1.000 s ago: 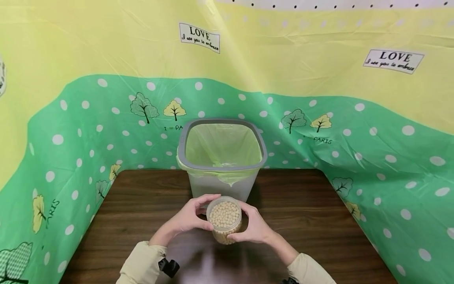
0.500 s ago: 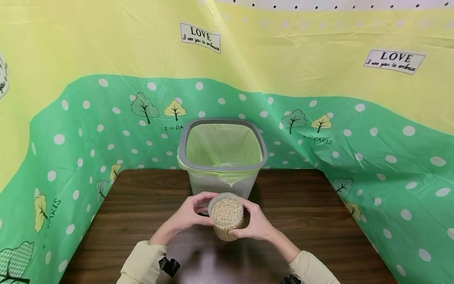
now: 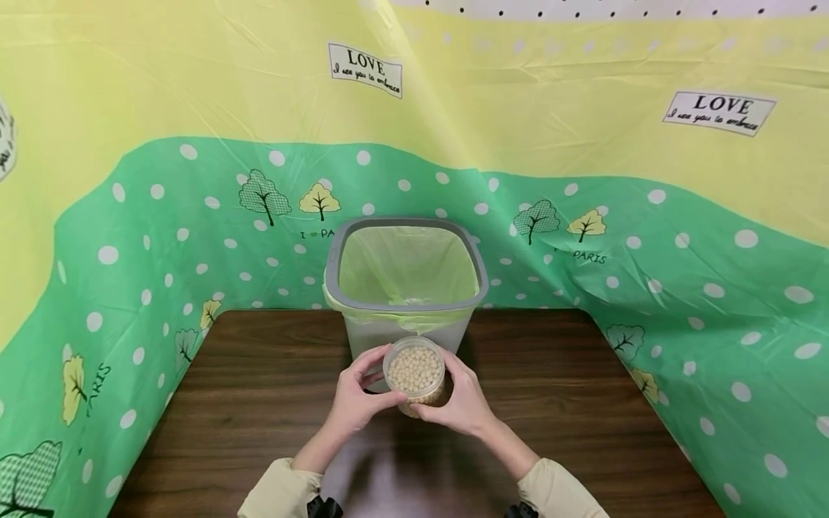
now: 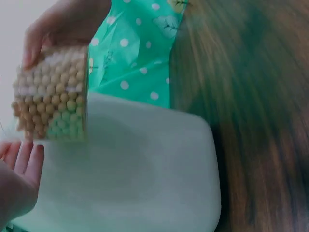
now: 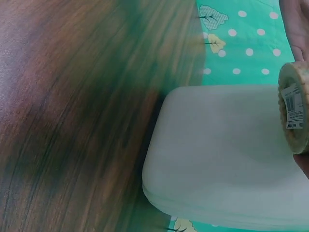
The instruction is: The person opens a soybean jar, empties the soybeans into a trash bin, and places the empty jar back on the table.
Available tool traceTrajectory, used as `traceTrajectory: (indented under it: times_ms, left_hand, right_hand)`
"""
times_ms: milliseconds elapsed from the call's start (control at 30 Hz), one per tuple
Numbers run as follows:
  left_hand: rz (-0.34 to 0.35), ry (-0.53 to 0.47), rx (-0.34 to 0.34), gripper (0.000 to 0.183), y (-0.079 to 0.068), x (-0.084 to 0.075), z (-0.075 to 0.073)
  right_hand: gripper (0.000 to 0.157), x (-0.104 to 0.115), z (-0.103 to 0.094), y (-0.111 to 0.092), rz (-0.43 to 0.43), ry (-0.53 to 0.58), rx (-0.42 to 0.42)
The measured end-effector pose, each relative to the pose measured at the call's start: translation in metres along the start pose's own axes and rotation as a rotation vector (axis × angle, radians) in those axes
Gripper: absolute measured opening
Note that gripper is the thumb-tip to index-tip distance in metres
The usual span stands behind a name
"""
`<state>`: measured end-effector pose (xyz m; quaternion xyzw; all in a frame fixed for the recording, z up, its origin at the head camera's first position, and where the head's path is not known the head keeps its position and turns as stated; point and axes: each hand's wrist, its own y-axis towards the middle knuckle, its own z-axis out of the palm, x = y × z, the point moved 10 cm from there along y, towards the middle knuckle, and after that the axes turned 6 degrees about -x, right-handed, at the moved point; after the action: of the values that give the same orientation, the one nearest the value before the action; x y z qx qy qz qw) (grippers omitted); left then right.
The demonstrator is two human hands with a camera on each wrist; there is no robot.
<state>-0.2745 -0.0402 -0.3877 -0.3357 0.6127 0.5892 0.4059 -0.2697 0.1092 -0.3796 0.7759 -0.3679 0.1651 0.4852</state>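
A clear round jar (image 3: 414, 370) of small pale round beans is held up in front of the bin, its open-looking top facing the head camera. My left hand (image 3: 360, 394) grips it from the left, thumb across the front and fingers round the far side. My right hand (image 3: 463, 404) grips the opposite side, with its thumb low on the front. In the left wrist view, beans fill most of the jar (image 4: 55, 96). The right wrist view shows a barcode label (image 5: 293, 106) on its underside. Directly beyond the jar stands a whitish bin (image 3: 363, 338) with a grey rim (image 3: 414, 307).
A pale green bag (image 3: 408, 259) lines the bin and folds out under its rim. The dark wood table (image 3: 544, 388) extends to both sides. A yellow and green printed cloth (image 3: 194, 173) encloses the back and sides.
Both hands have moved the jar slightly forward, nearer the bin. My left forearm has shifted right, and the left thumb now reaches farther across the jar's front.
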Motion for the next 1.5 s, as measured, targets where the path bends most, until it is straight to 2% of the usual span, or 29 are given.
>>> traceTrajectory:
  times_ms: [67,167,267,367,433,500,633,700,800,967,1033,1100,1167,1267,1333,1400,1500]
  left_hand:
    - [-0.011,0.016,-0.007,0.062,-0.001,0.001,0.002]
    - [-0.051,-0.001,0.049,0.058,-0.001,0.006,0.004]
    - [-0.092,-0.033,0.18,0.061,0.002,0.009,0.008]
    - [-0.121,-0.037,0.316,0.07,0.001,0.011,0.016]
    - [-0.117,-0.017,0.355,0.076,0.001,0.01,0.019]
    - [-0.103,0.007,0.325,0.075,0.001,0.009,0.018]
    - [-0.071,0.079,0.179,0.075,-0.001,0.004,0.012]
    - [-0.061,0.108,0.143,0.076,-0.001,0.002,0.011]
    - [-0.063,0.078,0.156,0.072,-0.001,-0.001,0.01]
    - [-0.126,-0.025,0.297,0.067,0.002,0.003,0.009]
    - [-0.157,-0.031,0.367,0.072,0.001,0.006,0.013]
    - [-0.155,-0.004,0.396,0.077,0.001,0.006,0.016]
    - [-0.128,0.025,0.369,0.079,0.001,0.006,0.017]
    - [-0.068,0.089,0.249,0.078,0.002,0.002,0.014]
    - [-0.056,0.116,0.196,0.079,0.001,0.001,0.012]
    - [-0.059,0.126,0.187,0.079,0.002,0.001,0.012]
    - [-0.081,0.112,0.225,0.079,0.002,0.003,0.012]
  right_hand:
    - [0.084,-0.002,-0.001,0.0,0.019,0.003,0.007]
    - [0.082,-0.006,-0.002,-0.002,0.048,0.063,0.055]
    - [0.08,-0.006,0.001,-0.005,0.059,0.135,0.132]
    - [0.077,-0.002,0.006,-0.008,0.039,0.162,0.203]
    - [0.078,-0.001,0.008,-0.009,0.026,0.154,0.212]
    - [0.078,0.0,0.007,-0.009,0.017,0.134,0.188]
    - [0.082,0.002,0.003,-0.007,-0.015,0.067,0.086]
    - [0.083,0.003,0.001,-0.006,-0.026,0.041,0.047]
    - [0.083,0.003,0.0,-0.005,-0.017,0.055,0.039]
    - [0.079,0.002,0.004,-0.008,0.015,0.128,0.126]
    - [0.077,0.012,0.004,-0.006,0.011,0.138,0.163]
    - [0.076,0.019,0.003,-0.004,0.006,0.138,0.179]
    - [0.076,0.024,0.002,-0.003,-0.003,0.117,0.167]
    - [0.077,0.028,-0.003,0.0,-0.023,0.065,0.09]
    - [0.077,0.034,-0.007,0.002,-0.025,0.035,0.042]
    - [0.075,0.04,-0.011,0.005,-0.035,0.016,0.013]
    - [0.075,0.041,-0.011,0.004,-0.032,0.024,0.017]
